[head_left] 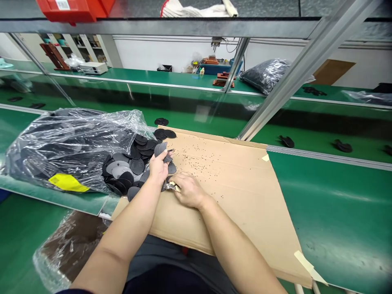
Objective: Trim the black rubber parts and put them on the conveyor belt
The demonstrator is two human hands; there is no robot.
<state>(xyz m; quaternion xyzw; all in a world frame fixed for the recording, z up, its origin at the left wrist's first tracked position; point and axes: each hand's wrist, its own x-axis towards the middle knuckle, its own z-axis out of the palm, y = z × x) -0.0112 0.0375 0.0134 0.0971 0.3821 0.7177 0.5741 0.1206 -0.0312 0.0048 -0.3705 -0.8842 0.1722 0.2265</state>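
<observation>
My left hand is closed around a few thin dark-grey rubber-like discs, fanned out above its fingers. Close beside it, my right hand grips a small metal hand tool with pale yellow handles; its tip points left and its exact kind is partly hidden. Many similar oval discs lie heaped left of my hands, spilling from a clear plastic bag. Beneath my hands lies a cardboard sheet, scattered with tiny black scraps.
A green conveyor belt carries dark curved pieces beyond the cardboard. A slanted metal post rises behind the sheet to an overhead shelf with a red bin and a white glove. A plastic-lined box stands below left.
</observation>
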